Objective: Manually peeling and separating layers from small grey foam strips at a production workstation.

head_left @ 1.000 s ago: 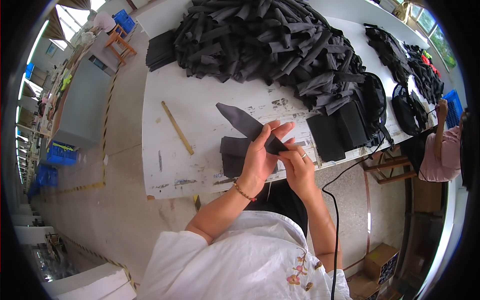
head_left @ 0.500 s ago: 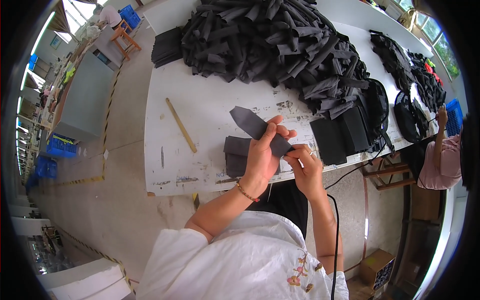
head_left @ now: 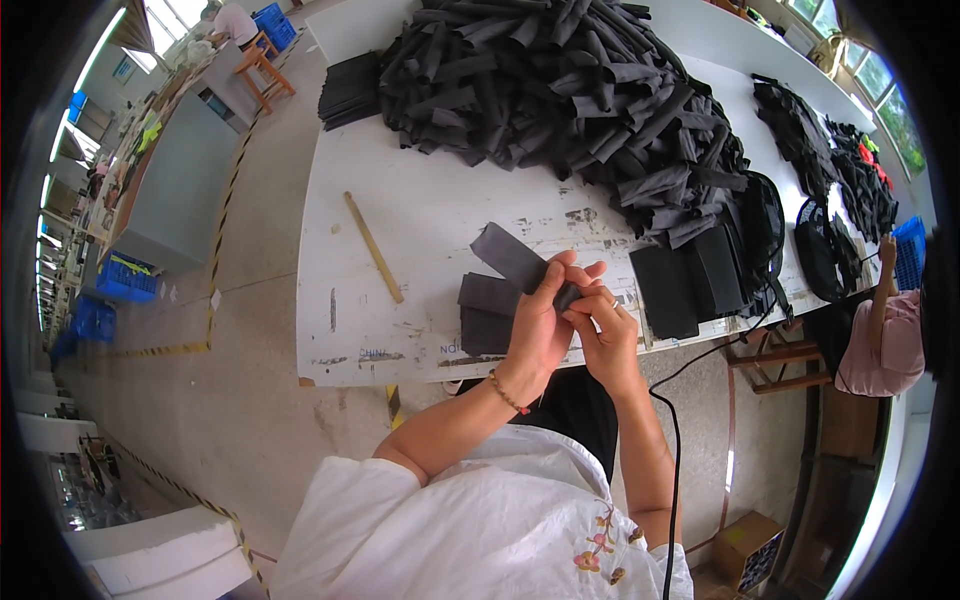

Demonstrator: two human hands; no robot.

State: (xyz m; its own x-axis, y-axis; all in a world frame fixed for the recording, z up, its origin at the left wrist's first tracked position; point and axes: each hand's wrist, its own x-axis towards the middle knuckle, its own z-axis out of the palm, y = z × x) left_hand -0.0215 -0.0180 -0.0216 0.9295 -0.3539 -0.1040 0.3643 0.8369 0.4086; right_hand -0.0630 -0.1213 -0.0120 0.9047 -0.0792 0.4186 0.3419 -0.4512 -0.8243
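A dark grey fabric strip [head_left: 510,257] is held in the air over the near part of the white table. My left hand [head_left: 545,315] grips it around the middle, thumb on top and fingers beneath. At the strip's lower right end, my right hand [head_left: 603,335] pinches the edge between thumb and fingertips; that end is partly covered by the fingers. Just left of my left hand lies a small stack of dark fabric pieces [head_left: 485,315] on the table. To the right of my right hand rests a flat pile of black fabric panels [head_left: 664,292].
A large heap of dark strips [head_left: 540,90] covers the table's far side, beside a neat black stack [head_left: 350,92]. A wooden stick [head_left: 373,248] lies left. Black bags [head_left: 825,250] are at right, near a seated person [head_left: 880,340]. A black cable [head_left: 676,440] hangs by my right arm.
The strip's free end has dropped and shortened slightly as my hands shifted along it. My left hand has moved a little right, closer to my right hand. The whole view has shifted slightly.
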